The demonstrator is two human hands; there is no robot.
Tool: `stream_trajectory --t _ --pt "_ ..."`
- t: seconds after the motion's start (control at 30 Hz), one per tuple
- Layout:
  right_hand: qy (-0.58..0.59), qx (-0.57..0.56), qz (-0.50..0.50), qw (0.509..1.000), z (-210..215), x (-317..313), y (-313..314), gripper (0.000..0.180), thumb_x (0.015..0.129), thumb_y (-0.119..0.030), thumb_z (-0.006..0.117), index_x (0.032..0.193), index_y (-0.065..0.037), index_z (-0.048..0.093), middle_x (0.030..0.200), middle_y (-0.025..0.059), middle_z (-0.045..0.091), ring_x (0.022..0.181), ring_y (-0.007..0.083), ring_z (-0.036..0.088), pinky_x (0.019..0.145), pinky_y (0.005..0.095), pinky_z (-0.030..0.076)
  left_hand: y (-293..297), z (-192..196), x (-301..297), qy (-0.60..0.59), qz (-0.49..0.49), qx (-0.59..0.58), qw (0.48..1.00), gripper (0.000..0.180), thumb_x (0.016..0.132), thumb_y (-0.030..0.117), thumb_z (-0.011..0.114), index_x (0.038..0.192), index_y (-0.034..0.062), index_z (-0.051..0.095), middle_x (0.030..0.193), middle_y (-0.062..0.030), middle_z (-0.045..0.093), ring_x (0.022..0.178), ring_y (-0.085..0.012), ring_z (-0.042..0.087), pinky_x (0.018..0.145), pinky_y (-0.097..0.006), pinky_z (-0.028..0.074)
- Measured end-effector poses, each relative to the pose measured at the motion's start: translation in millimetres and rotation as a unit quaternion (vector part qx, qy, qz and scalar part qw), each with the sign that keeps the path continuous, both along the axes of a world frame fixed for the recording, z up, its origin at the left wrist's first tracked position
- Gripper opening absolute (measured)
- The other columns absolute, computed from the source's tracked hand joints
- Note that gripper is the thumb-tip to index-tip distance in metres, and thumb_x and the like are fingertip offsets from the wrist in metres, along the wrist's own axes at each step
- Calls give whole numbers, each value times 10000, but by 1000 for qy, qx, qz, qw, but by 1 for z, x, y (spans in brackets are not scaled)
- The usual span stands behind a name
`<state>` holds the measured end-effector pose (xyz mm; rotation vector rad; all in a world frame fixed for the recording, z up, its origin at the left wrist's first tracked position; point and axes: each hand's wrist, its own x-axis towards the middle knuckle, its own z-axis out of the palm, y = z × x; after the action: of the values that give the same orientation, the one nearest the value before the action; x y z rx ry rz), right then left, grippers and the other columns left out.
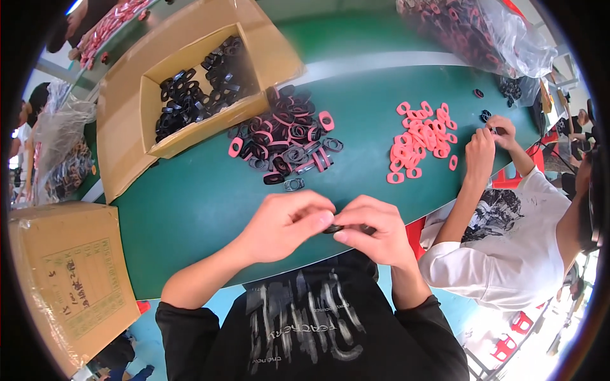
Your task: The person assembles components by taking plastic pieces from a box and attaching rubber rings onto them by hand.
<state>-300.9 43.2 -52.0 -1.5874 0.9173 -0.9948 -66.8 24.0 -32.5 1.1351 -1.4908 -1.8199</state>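
My left hand (289,223) and my right hand (376,228) meet over the near edge of the green table, fingers pinched together. Between the fingertips is a small black oval part (332,228), mostly covered by them. My right fingers curl round more dark material, too hidden to make out. Just beyond my hands lies a heap of black and pink oval ring-shaped parts (279,136). One loose dark grey ring part (293,185) lies at the heap's near side, closest to my left hand.
An open cardboard box (149,120) of black parts stands at the far left, a closed carton (70,279) nearer. Pink rings (419,136) lie in a pile on the right. Beside it a co-worker's hands (486,143) handle a small part. A plastic bag (508,38) of parts sits at the far right.
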Motion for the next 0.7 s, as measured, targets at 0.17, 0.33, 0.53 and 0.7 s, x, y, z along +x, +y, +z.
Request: stream_trajectory --t 0.17,0.33,0.53,0.7 --pt "-43 95 -32 994 -1 13 8 323 841 -11 823 1142 -9 707 931 47 715 712 62 602 605 212 447 10 -16 3 127 -1 97 987 240 1021 120 680 1215 -8 620 936 -65 717 749 -99 646 639 -258 512" --pt "-4 88 -81 993 -7 32 22 163 934 -57 753 1029 -3 632 828 1 691 671 34 596 600 213 468 21 -4 -11 15 107 -6 994 233 1026 80 649 1242 7 601 1010 -114 745 833 -114 706 695 -277 565" --pt "-7 212 14 977 2 9 -1 165 962 -120 738 929 3 634 756 -7 623 631 49 513 567 251 435 -4 3 -3 -126 2 -438 890 472 873 55 764 1325 30 630 1026 -127 746 811 -283 702 764 -357 568" --pt "-77 326 122 934 1 -3 -9 142 970 -135 731 990 -1 687 719 -59 575 674 28 483 575 245 387 4 -9 2 -144 -96 -525 833 468 777 117 829 1199 -6 669 1001 -88 660 852 -263 600 745 -380 480"
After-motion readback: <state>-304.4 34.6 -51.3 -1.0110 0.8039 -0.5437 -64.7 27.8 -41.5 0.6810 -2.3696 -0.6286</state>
